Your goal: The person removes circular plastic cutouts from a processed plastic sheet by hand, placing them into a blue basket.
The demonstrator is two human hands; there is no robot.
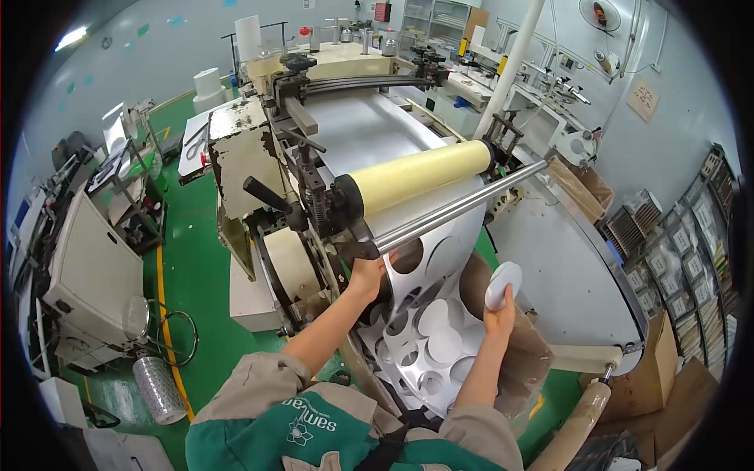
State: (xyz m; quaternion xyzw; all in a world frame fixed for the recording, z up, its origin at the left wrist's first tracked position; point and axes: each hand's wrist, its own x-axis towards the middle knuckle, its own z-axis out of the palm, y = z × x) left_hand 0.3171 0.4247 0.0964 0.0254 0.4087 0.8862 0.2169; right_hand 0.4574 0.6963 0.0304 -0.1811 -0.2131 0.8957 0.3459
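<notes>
My right hand (499, 316) is closed on a small stack of white discs (504, 284), held up at the right of the box. My left hand (366, 280) is at the left edge of a white sheet with round cut-outs (448, 253), just under a steel bar (463, 206). Its fingers are mostly hidden by the sheet, so their grip does not show. The sheet hangs down from a yellow roller (424, 177). Below it, a lined cardboard box (525, 355) holds perforated sheet waste and several loose white discs (444, 345).
The machine bed (369, 129) carries a silvery white web behind the roller. A black handle (265, 193) juts out at left. On the right are a large grey panel (561, 267), a wrapped roll (577, 420) and cardboard boxes (648, 377). A perforated metal cylinder (159, 390) stands on the green floor.
</notes>
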